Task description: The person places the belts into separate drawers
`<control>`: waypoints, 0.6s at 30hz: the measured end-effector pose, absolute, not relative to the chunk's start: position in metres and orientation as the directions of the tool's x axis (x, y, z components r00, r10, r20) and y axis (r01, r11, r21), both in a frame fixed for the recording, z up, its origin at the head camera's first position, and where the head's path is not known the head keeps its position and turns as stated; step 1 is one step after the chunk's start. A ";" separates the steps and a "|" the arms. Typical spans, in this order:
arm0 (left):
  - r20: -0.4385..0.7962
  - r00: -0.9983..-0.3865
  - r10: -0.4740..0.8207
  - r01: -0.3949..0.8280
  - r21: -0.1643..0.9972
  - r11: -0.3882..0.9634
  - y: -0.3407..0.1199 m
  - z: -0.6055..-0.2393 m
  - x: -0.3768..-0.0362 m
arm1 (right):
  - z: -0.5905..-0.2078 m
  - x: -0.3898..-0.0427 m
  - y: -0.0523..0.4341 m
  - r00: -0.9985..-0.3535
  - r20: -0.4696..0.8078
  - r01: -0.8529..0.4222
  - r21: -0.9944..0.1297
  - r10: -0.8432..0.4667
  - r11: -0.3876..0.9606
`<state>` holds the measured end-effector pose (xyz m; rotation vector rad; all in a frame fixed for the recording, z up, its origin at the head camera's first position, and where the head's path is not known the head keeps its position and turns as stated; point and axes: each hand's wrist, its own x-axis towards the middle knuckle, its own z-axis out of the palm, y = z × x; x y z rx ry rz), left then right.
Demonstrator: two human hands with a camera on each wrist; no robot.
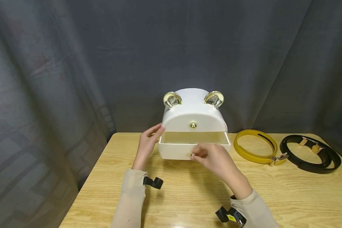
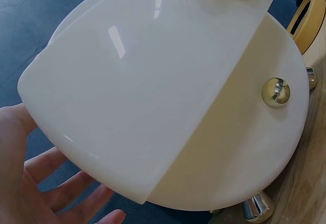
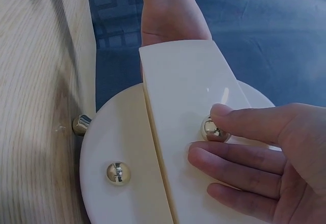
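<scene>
Two hands: right hand [image 1: 213, 158] pinches drawer knob [image 3: 211, 130].

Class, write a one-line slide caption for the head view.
Right hand pinches the knob of the white box's open drawer; left hand steadies its side.

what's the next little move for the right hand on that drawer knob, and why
Probably keep pulling the knob toward the person: the right hand pinches it, the drawer is only partly out, and the left hand steadies the white box.
</scene>
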<state>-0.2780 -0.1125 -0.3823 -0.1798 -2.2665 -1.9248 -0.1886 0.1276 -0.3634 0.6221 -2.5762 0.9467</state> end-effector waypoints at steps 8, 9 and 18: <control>0.199 -0.980 -0.021 0.193 0.969 0.155 -0.114 -0.380 -0.277 | -0.363 -0.185 0.127 -0.834 0.459 -0.534 -0.531 -0.306 0.658; 0.194 -0.981 -0.021 0.188 0.970 0.156 -0.114 -0.379 -0.276 | -0.363 -0.185 0.127 -0.835 0.458 -0.531 -0.526 -0.305 0.664; 0.187 -0.982 -0.002 0.184 0.966 0.180 -0.106 -0.349 -0.249 | -0.364 -0.182 0.124 -0.866 0.436 -0.480 -0.580 -0.246 0.658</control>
